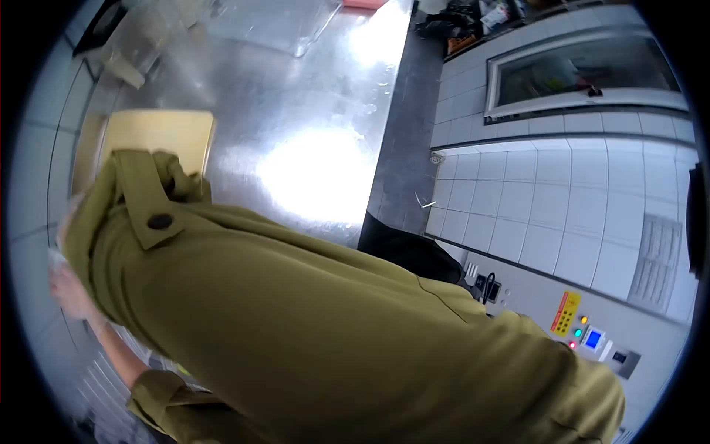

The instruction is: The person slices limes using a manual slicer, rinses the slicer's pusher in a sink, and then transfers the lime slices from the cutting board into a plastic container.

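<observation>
My left hand (70, 293) is at the far left, blurred, close to the tiled wall; something whitish or clear is by its fingers, but I cannot make out what. An olive sleeve on my right arm (310, 303) stretches across the view, its buttoned cuff over a pale yellow board or box (160, 132). My right hand is almost wholly hidden behind the cuff, with only a blurred sliver of skin showing. Below my left forearm, pale wire-like bars (107, 377) are partly visible.
A shiny steel table (310, 96) carries a clear plastic container (275, 24) at the back. More clear plastic items (144, 37) stand at the upper left. To the right are a tiled wall (551, 196), a window (584, 74) and a control panel (594, 339) with lit buttons.
</observation>
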The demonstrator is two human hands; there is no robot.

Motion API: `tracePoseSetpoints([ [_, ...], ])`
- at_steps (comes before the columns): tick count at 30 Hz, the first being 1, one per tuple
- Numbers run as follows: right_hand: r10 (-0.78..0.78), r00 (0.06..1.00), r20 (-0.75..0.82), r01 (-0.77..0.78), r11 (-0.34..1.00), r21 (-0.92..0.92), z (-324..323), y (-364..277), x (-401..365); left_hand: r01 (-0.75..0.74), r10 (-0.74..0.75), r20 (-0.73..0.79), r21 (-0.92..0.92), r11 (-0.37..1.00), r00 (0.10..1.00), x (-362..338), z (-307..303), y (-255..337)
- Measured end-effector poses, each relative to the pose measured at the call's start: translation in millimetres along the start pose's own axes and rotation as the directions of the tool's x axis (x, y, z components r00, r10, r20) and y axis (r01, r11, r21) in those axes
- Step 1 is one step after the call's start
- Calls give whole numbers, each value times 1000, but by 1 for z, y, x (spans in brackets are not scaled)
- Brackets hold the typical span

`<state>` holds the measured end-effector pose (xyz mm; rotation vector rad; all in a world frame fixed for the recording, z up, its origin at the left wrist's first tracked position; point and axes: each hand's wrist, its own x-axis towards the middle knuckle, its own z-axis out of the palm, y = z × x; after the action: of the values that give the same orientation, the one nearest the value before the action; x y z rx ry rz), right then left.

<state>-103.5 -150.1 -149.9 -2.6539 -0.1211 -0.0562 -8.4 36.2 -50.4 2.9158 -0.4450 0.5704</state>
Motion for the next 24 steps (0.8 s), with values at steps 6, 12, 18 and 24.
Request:
tracePoseSetpoints([
  [6,-39,997,-67,46,993,109,-3,-25,11,-277,278,-170,26,960,945,22,22,-31],
  [12,18,999,-51,-13,994,107,-11,25,-11,-392,383,-176,-22,920,907,37,64,-34],
  [18,39,997,-65,-27,985,170,-14,22,4,-422,412,-181,-13,907,893,43,66,-39],
  [24,34,998,45,-45,963,264,-22,-22,9,-416,418,-178,48,908,891,34,38,-56],
])
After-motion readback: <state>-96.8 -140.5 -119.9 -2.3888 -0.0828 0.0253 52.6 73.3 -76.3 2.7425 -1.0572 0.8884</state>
